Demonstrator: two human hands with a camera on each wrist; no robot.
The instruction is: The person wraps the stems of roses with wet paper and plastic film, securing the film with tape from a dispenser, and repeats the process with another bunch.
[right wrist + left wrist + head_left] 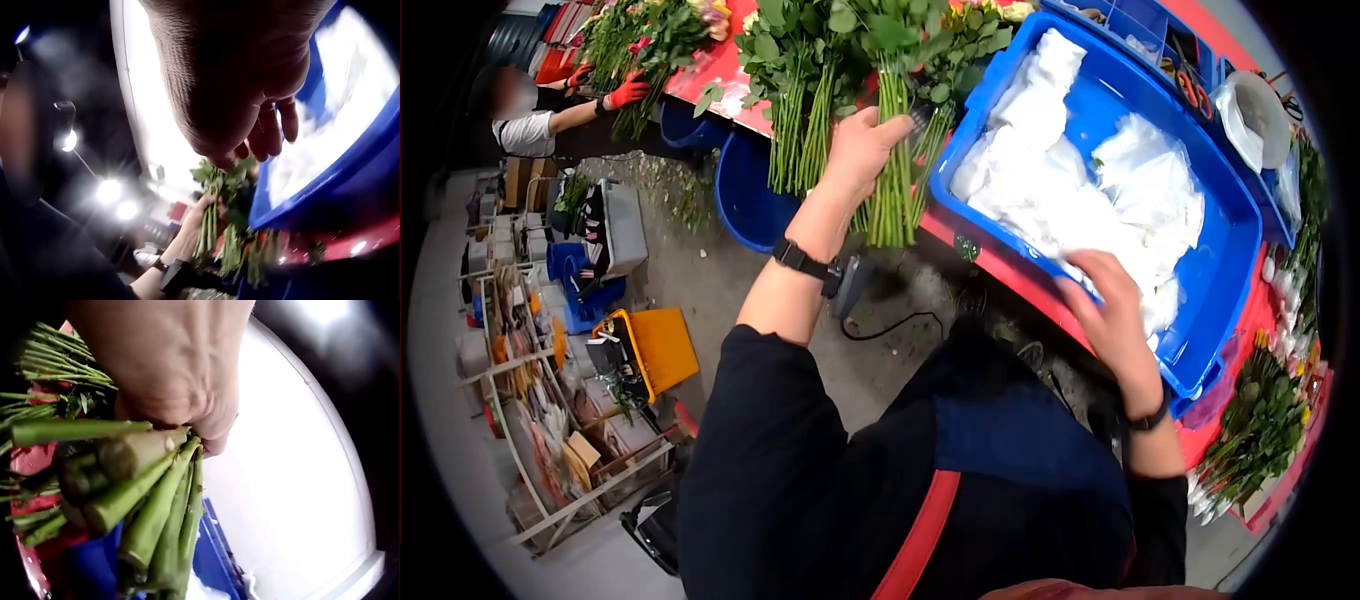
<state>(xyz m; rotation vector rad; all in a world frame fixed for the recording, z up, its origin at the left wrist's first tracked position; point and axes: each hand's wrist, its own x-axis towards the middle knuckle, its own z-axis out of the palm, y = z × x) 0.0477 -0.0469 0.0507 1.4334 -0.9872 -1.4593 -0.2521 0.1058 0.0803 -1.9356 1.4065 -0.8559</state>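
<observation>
My left hand [860, 150] grips a bunch of leafy green stems [893, 200], whose cut ends point toward me. Seen close in the left wrist view, the thick stem ends [153, 512] fan out below the fist. Over the near side of a blue tray [1225, 290] is my right hand [1112, 305], fingers loosely bent and nothing held in them. White plastic bags or sheets [1040, 190] lie crumpled in that tray, close by the right fingertips. From the right wrist, the relaxed fingers [269, 134] hang beside the tray's rim.
More leafy bunches [795, 130] lie along the red table [750, 110]. A blue bucket [750, 195] stands below its edge. Scissors [1195, 95] sit beyond the tray, and another bunch [1265, 410] lies at right. Another person in red gloves [628, 92] handles flowers at far left.
</observation>
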